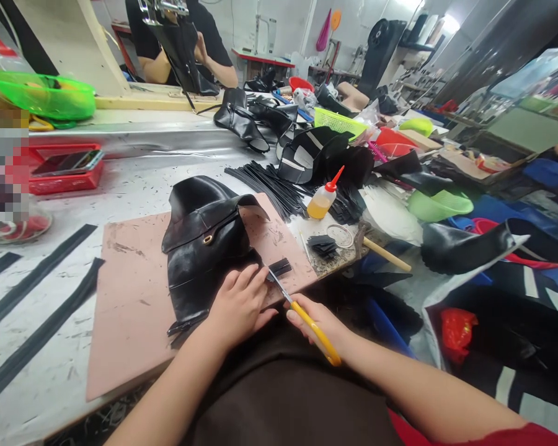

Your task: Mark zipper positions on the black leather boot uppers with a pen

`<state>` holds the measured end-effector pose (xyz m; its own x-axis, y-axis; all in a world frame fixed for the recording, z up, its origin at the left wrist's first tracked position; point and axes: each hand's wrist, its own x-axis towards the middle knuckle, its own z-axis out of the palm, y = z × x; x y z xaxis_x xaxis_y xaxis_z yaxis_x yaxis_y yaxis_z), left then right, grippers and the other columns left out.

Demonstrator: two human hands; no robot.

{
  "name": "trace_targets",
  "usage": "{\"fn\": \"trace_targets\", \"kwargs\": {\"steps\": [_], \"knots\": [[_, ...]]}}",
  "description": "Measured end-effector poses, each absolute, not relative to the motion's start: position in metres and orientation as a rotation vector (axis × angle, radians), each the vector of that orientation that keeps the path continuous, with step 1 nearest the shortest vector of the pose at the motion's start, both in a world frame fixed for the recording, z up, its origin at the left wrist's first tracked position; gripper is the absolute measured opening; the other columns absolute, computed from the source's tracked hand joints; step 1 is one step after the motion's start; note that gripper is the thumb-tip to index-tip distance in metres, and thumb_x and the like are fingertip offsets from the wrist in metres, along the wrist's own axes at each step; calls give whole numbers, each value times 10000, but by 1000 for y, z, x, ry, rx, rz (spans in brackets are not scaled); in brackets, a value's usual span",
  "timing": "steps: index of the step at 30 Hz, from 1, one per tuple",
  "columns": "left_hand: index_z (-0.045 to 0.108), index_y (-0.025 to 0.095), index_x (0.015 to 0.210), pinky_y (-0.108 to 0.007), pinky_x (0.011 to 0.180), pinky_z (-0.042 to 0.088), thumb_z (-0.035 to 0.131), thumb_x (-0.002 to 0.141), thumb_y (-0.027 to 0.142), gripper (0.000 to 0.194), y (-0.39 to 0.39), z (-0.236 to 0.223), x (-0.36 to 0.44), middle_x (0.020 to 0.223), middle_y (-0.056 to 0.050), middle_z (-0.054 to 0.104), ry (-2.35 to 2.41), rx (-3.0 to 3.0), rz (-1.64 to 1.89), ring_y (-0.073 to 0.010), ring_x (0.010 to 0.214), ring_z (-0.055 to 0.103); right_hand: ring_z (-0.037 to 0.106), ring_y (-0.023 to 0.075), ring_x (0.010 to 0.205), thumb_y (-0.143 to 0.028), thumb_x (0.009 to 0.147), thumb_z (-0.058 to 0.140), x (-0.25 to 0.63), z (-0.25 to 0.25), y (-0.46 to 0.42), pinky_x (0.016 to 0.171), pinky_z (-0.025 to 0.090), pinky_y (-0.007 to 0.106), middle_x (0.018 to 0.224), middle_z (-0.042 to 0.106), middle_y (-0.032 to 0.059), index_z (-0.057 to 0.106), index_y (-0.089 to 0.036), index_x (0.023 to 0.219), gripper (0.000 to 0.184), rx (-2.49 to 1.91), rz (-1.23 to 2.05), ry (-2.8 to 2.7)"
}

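A stitched black leather piece (pixel 204 248) with a small gold-coloured metal fitting lies on a pink board (pixel 134 297). My left hand (pixel 239 300) rests on its near right edge, fingers stretched over the leather and thumb apart. In my right hand (pixel 318 322) are scissors (pixel 314 325) with yellow handles. Their blades point up and left, the tips close beside my left fingertips. Whether the blades touch the leather cannot be made out. Just beyond the blades, a short black strip (pixel 280 267) lies on the board.
Long black strips (pixel 41 282) lie at left near a red tray (pixel 67 170) holding a phone. Behind the board are a bundle of thin strips (pixel 265 186) and a red-tipped glue bottle (pixel 323 199). A wooden handle (pixel 387 254) juts over the right edge. Another person (pixel 214 49) works opposite.
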<state>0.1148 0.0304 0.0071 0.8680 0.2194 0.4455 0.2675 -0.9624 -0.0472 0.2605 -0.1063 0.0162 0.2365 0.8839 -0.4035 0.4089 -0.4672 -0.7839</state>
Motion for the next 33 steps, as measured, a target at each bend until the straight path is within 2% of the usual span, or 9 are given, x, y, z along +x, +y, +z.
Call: {"fn": "trace_targets", "kwargs": {"steps": [8,12,15,18,20,22,24,27,33], "knots": [[643,173,1003,-386,849,308,573,734,463,402,29,13,117,1190,-53,594,-391,-2925,-638,-259,1080,496,312,59,382,-589,751,465,264,20,-112,354,250,178,484,351,-79,530,-167,918,458,-1782,1272,-932],[644,179,1000,-388,841,317,570,739,454,386,29,15,118,1180,-60,599,-400,-2930,-621,-265,1079,500,283,58,322,-673,711,417,309,42,-116,337,232,190,420,362,-86,536,-142,979,607,-1611,1386,-812],[645,186,1000,-391,844,322,539,764,436,360,30,15,119,1185,-67,596,-413,-2939,-623,-271,1084,502,311,72,320,-677,722,369,356,55,-119,352,247,207,429,393,-65,558,-133,1003,641,-1741,1293,-807],[642,204,1010,-390,850,327,508,787,416,335,31,14,119,1182,-60,598,-419,-2942,-652,-266,1085,509,454,129,427,-620,738,427,386,58,-119,432,353,250,526,507,-7,591,-162,1013,559,-2184,964,-982],[643,218,1007,-385,847,332,505,790,404,318,31,15,118,1182,-56,598,-417,-2941,-667,-264,1083,513,567,198,622,-565,748,483,391,54,-118,560,421,294,716,606,54,578,-201,1100,515,-2517,636,-1161],[648,222,995,-382,845,336,499,795,397,304,31,16,118,1178,-54,601,-422,-2937,-678,-261,1078,518,594,259,784,-514,765,506,386,48,-119,658,430,337,909,617,110,497,-214,1233,556,-2742,354,-1342],[654,213,981,-384,844,336,470,812,400,312,31,16,118,1181,-56,600,-433,-2931,-674,-259,1073,522,595,297,822,-478,788,496,378,40,-124,681,426,369,967,589,156,410,-177,1315,612,-2845,192,-1482],[642,203,1015,-390,842,335,402,843,413,362,30,17,119,1219,-59,574,-467,-2921,-672,-257,1069,525,593,312,827,-471,809,472,371,31,-138,691,425,381,951,571,172,367,-135,1342,639,-2845,150,-1563],[630,228,1036,-368,829,345,409,837,381,334,31,19,121,1107,-46,645,-488,-2919,-726,-240,1013,558,619,257,828,-486,843,394,391,42,-152,681,435,324,942,617,96,328,-218,1349,576,-2678,401,-1311]]}}
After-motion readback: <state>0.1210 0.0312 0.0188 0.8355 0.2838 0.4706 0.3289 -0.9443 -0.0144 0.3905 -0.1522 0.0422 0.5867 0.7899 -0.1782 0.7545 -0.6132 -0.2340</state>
